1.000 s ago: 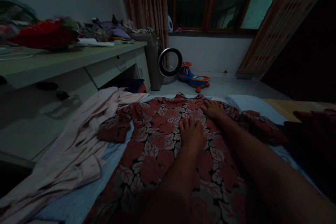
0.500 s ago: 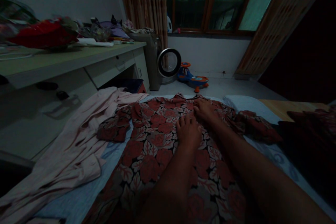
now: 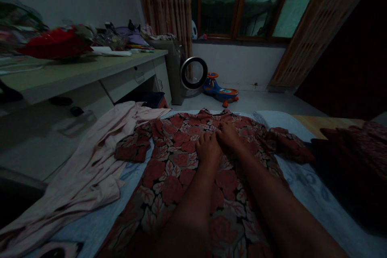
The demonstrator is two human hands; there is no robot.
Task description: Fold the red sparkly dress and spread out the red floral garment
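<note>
A dress (image 3: 181,157) with red roses and pale leaves on black lies spread out before me, its collar at the far end and its sleeves out to the sides. On its upper middle rests my left hand (image 3: 209,150), palm down with the fingers slightly apart on the cloth. Close beside it, a little farther up, my right hand (image 3: 229,135) has its fingers bent down and closed on the dress cloth near the centre line. Both fingertips partly hide the cloth under them.
Under the dress is a light blue bedspread (image 3: 305,193). A pale pink garment (image 3: 87,169) lies left, dark folded clothes (image 3: 356,161) right. A cluttered desk (image 3: 121,64) runs along the left wall. Beyond stand a washing machine with its round door (image 3: 194,73) open and a blue-orange ride-on toy (image 3: 220,92).
My right hand has come down and left from near the collar, closer to my left hand. The left hand has shifted slightly left. The view has moved a little.
</note>
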